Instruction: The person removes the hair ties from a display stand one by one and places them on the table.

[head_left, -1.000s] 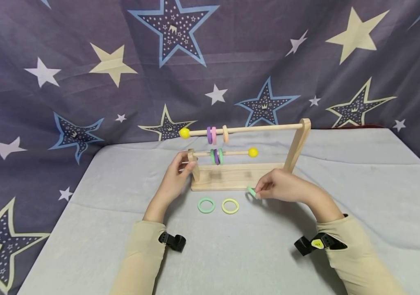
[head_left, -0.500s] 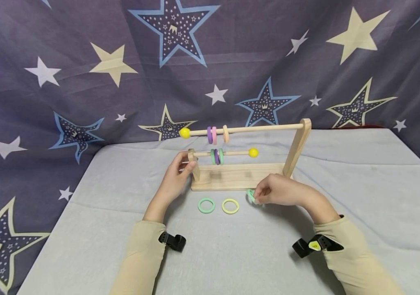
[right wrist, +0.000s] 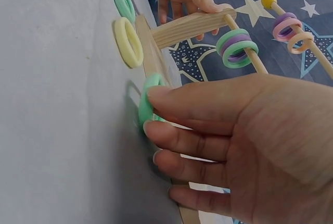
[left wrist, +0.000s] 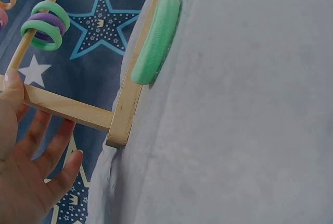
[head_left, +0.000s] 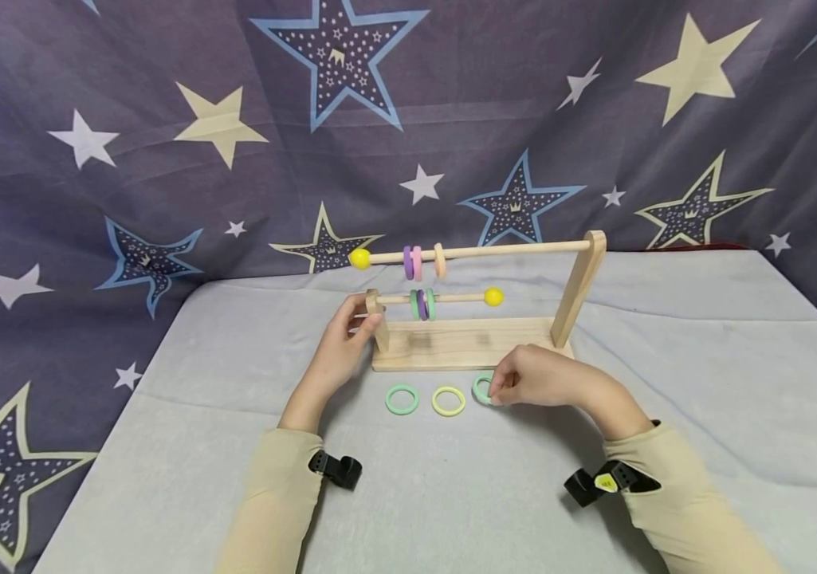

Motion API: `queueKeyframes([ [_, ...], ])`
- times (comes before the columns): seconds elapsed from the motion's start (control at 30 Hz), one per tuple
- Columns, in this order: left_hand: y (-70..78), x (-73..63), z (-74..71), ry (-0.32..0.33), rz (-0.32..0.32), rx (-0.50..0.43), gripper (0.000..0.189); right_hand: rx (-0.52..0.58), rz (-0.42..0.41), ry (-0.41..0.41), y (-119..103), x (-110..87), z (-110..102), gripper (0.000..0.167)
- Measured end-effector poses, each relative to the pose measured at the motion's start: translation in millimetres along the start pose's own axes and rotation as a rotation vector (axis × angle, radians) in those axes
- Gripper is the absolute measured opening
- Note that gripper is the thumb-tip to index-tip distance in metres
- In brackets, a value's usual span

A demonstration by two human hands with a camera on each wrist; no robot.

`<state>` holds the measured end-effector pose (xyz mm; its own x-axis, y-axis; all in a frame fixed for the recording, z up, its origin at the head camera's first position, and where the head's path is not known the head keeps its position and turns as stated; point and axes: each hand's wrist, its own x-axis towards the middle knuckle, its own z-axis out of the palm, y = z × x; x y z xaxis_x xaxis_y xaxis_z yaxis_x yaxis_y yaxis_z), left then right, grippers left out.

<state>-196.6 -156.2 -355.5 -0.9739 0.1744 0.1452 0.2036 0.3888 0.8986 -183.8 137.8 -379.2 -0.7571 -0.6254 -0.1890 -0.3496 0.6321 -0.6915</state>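
Observation:
My right hand point(head_left: 540, 377) pinches a light green ring point(head_left: 476, 391) between thumb and fingers, low over the cloth in front of the wooden stand point(head_left: 494, 339). The ring lies nearly flat, and the fingers cover its right side. At the stand's left end, my left hand point(head_left: 339, 344) holds the short post point(head_left: 382, 339), thumb in front and fingers behind. The lower rod bears two green rings point(head_left: 431, 305) with a purple ring point(head_left: 422, 306) between them. A purple ring point(head_left: 408, 263), a pink ring point(head_left: 418, 264) and a peach ring point(head_left: 440, 261) hang on the upper rod.
Left of the held ring, a yellow ring point(head_left: 448, 414) and another green ring point(head_left: 402, 413) lie on the grey cloth point(head_left: 451, 510). Yellow balls cap the upper rod point(head_left: 359, 258) and lower rod point(head_left: 493, 296). A star-patterned curtain point(head_left: 351, 175) hangs behind.
My right hand has moved slightly left and toward me, turning the green ring from tilted to nearly flat beside the yellow one. My left hand stays on the post.

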Motion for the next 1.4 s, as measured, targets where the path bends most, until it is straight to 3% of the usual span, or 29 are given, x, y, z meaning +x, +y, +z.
queueKeyframes([
  [0.43, 0.7, 1.7, 0.5, -0.009, -0.017, -0.003, 0.033, 0.018, -0.013, 0.000, -1.4, -2.1, -3.5, 0.003],
  [0.67, 0.1, 1.8, 0.2, -0.011, -0.017, 0.006, 0.035, 0.096, -0.065, 0.025, -0.6, -1.1, -5.9, 0.008],
  [0.97, 1.2, 1.8, 0.4, -0.011, -0.020, 0.012, 0.036, 0.114, -0.124, 0.172, -4.8, 3.9, -0.9, 0.014],
  [1.17, 1.6, 1.6, 0.3, -0.011, -0.017, 0.012, 0.035, 0.138, -0.096, 0.286, -10.5, 9.0, 4.0, 0.014],
  [1.4, 1.4, 2.1, 0.5, -0.010, -0.012, 0.006, 0.035, 0.265, -0.075, 0.358, -18.5, 13.0, 10.1, 0.021],
])
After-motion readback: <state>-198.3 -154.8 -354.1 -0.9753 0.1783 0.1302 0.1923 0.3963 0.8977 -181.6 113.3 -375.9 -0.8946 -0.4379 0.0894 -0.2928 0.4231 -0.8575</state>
